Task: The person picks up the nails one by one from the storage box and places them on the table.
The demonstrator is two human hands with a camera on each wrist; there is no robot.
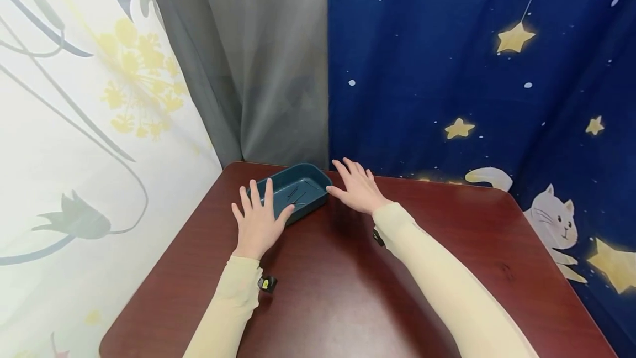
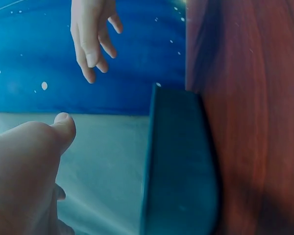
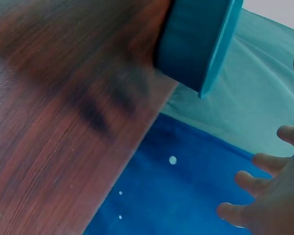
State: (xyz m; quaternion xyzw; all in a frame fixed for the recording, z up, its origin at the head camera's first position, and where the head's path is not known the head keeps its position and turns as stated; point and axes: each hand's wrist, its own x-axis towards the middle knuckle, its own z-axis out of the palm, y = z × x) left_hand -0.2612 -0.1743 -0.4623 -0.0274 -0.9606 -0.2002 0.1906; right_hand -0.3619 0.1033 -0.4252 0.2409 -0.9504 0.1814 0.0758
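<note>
A dark teal, open-topped rectangular tray (image 1: 310, 203) lies near the back edge of the table, with several thin dark sticks (image 1: 297, 194) on its bottom; they are too small to identify. My left hand (image 1: 258, 228), fingers spread, hovers over the tray's near left side and hides part of it. To the tray's right my right hand (image 1: 361, 189) hangs above the table with extended fingers. Neither hand holds anything. In the left wrist view the tray's outer wall (image 2: 179, 161) appears below the left thumb. The right wrist view shows the tray (image 3: 196, 44) apart from the right fingers (image 3: 255, 183).
The reddish-brown table (image 1: 328, 303) extends toward me and to the right. Behind it hang a grey curtain (image 1: 283, 70) and a blue star-patterned curtain (image 1: 422, 70). A white flowered curtain (image 1: 99, 153) borders the left side.
</note>
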